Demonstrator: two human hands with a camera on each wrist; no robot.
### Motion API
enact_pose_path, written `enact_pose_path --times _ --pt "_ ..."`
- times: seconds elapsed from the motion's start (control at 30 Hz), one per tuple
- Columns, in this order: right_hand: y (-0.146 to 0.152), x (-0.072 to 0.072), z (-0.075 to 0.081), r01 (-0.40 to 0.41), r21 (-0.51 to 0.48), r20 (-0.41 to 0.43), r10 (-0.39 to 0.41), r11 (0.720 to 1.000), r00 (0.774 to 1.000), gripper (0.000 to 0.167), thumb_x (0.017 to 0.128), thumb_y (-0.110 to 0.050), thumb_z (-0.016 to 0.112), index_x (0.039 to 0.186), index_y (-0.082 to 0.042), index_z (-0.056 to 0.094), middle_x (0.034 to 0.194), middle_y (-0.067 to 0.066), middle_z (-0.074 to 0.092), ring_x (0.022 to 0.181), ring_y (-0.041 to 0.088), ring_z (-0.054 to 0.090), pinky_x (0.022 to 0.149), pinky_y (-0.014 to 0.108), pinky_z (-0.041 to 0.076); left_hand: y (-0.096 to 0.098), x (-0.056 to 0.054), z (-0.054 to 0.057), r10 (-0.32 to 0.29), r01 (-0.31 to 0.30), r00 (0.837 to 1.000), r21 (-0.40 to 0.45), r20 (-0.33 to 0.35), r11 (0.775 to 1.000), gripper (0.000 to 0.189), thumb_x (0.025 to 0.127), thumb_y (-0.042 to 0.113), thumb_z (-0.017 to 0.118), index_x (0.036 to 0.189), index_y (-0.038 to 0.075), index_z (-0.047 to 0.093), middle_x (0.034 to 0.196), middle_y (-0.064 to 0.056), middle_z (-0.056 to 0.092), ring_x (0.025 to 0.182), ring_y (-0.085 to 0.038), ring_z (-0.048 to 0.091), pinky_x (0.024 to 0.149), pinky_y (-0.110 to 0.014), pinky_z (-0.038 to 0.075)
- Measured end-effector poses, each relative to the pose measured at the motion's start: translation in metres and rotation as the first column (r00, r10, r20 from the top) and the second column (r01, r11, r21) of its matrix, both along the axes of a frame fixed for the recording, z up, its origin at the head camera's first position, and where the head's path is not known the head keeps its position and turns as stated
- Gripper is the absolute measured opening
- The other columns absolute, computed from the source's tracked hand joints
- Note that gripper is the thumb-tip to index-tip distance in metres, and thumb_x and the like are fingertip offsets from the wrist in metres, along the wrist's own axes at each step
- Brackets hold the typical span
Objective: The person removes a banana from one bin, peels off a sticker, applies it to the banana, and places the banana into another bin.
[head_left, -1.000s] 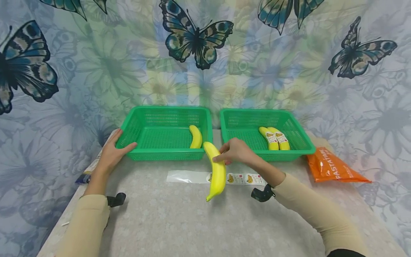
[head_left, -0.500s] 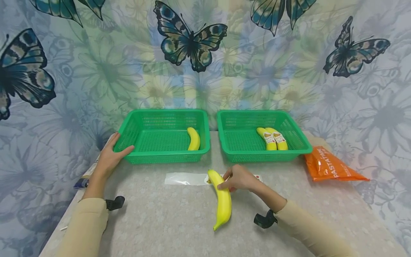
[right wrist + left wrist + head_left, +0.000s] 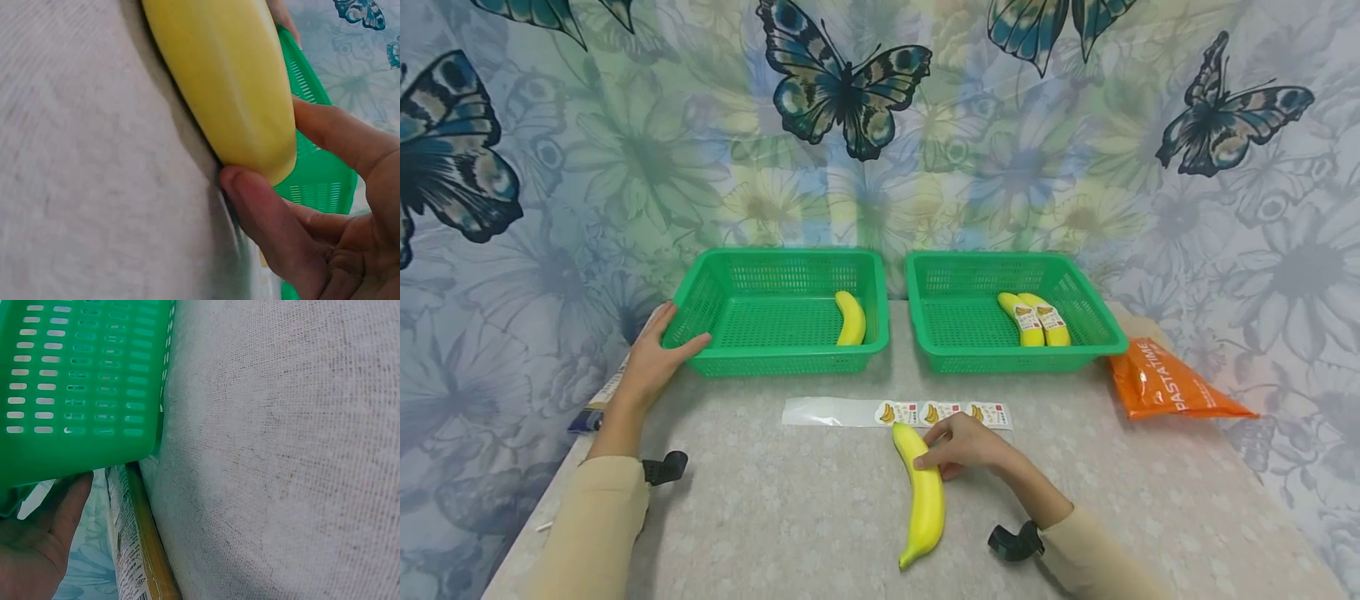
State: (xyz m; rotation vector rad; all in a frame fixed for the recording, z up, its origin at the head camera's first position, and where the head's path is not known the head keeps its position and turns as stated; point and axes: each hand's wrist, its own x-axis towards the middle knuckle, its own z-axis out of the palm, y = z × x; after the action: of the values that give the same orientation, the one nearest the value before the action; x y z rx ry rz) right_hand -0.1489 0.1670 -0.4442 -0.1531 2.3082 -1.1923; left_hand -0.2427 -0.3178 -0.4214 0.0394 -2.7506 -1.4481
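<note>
A yellow banana (image 3: 923, 504) lies near the middle of the table, stem end toward the front. My right hand (image 3: 964, 446) pinches its upper end between thumb and fingers. The right wrist view shows the thumb (image 3: 265, 206) at the tip of the banana (image 3: 219, 75), low against the tabletop. My left hand (image 3: 655, 354) rests, fingers spread, at the front left corner of the left green basket (image 3: 790, 360), in which one unlabelled banana (image 3: 851, 319) lies. Just behind the held banana is a strip of banana stickers (image 3: 897, 412), its left part bare.
In the right green basket (image 3: 1015, 361) lie two bananas (image 3: 1033, 321) with stickers on them. An orange bag (image 3: 1176, 383) sits at the right. A packet (image 3: 134, 537) lies beside the left basket, and a butterfly-print cloth (image 3: 1037, 167) hangs behind.
My right hand has brought the banana toward the front and down onto the table, uncovering the stickers on the strip. My left hand stays at the basket corner.
</note>
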Motion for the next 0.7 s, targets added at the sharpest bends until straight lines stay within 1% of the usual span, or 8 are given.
enact_pose_path --times 0.1,0.33,0.4,0.5,0.57,0.6,0.67,0.7 --pt "-0.001 0.001 -0.002 -0.001 -0.007 0.002 0.001 1.000 1.000 0.041 0.072 -0.028 0.086 0.100 -0.002 0.071 0.072 0.004 0.070 0.056 0.012 0.066 0.057 0.029 0.059 0.000 0.000 0.001 0.004 -0.004 1.000 0.002 0.001 1.000 0.099 0.088 0.055 0.064 0.158 0.027 0.000 0.165 0.002 -0.012 0.150 -0.039 -0.013 0.108 -0.078 0.009" --pt "-0.003 0.003 -0.002 -0.029 0.034 -0.025 0.030 0.999 0.999 0.033 0.072 -0.030 0.086 0.092 -0.006 0.075 0.074 0.002 0.070 0.056 0.011 0.065 0.057 0.027 0.058 -0.002 0.002 -0.002 0.018 -0.018 1.000 0.003 0.009 1.000 0.100 0.087 0.058 0.064 0.157 0.029 0.000 0.165 0.005 -0.013 0.150 -0.039 -0.012 0.108 -0.078 0.009" --pt "-0.003 0.002 -0.003 -0.040 0.042 -0.036 0.041 0.998 0.998 0.033 0.071 -0.030 0.086 0.091 -0.006 0.075 0.074 0.001 0.070 0.056 0.011 0.065 0.056 0.027 0.057 -0.002 0.003 -0.003 0.036 -0.036 0.999 0.007 0.007 0.999 0.099 0.087 0.057 0.063 0.157 0.030 0.000 0.165 0.005 -0.012 0.151 -0.040 -0.010 0.109 -0.077 0.010" --pt "-0.002 0.001 -0.002 -0.043 0.055 -0.047 0.045 0.998 0.998 0.032 0.072 -0.031 0.086 0.091 -0.007 0.075 0.073 0.001 0.070 0.056 0.011 0.065 0.056 0.027 0.057 0.001 0.004 -0.004 0.096 -0.096 0.995 0.011 -0.035 0.995 0.094 0.089 0.055 0.062 0.158 0.026 0.005 0.166 0.001 -0.004 0.151 -0.043 0.002 0.111 -0.073 0.016" --pt "-0.002 0.001 -0.001 -0.037 0.065 -0.048 0.040 0.997 0.998 0.032 0.072 -0.031 0.086 0.091 -0.007 0.075 0.074 0.001 0.069 0.057 0.011 0.065 0.056 0.026 0.056 0.005 0.005 -0.006 0.166 -0.165 0.983 0.023 -0.077 0.986 0.089 0.090 0.054 0.060 0.158 0.024 0.011 0.166 -0.004 0.007 0.148 -0.044 0.016 0.111 -0.069 0.023" --pt "-0.001 0.000 -0.001 -0.033 0.067 -0.047 0.036 0.997 0.998 0.032 0.072 -0.031 0.085 0.091 -0.007 0.075 0.074 0.001 0.069 0.057 0.011 0.065 0.056 0.026 0.056 0.008 0.006 -0.007 0.204 -0.202 0.974 0.030 -0.100 0.979 0.087 0.091 0.052 0.060 0.158 0.023 0.014 0.165 -0.006 0.012 0.146 -0.044 0.021 0.112 -0.067 0.025" --pt "-0.001 0.000 0.000 -0.029 0.075 -0.046 0.033 0.997 0.998 0.033 0.072 -0.031 0.085 0.091 -0.007 0.075 0.074 0.001 0.069 0.057 0.011 0.065 0.056 0.026 0.056 0.014 0.009 -0.008 0.278 -0.276 0.950 0.031 -0.142 0.961 0.082 0.092 0.051 0.059 0.157 0.020 0.020 0.163 -0.011 0.019 0.144 -0.044 0.026 0.112 -0.065 0.026" --pt "-0.001 0.000 0.000 -0.027 0.077 -0.044 0.030 0.997 0.999 0.034 0.072 -0.031 0.086 0.092 -0.007 0.075 0.074 0.002 0.069 0.057 0.011 0.065 0.057 0.026 0.056 0.017 0.012 -0.008 0.316 -0.316 0.935 0.025 -0.164 0.948 0.080 0.092 0.050 0.058 0.157 0.019 0.023 0.162 -0.012 0.022 0.144 -0.043 0.027 0.113 -0.064 0.026"
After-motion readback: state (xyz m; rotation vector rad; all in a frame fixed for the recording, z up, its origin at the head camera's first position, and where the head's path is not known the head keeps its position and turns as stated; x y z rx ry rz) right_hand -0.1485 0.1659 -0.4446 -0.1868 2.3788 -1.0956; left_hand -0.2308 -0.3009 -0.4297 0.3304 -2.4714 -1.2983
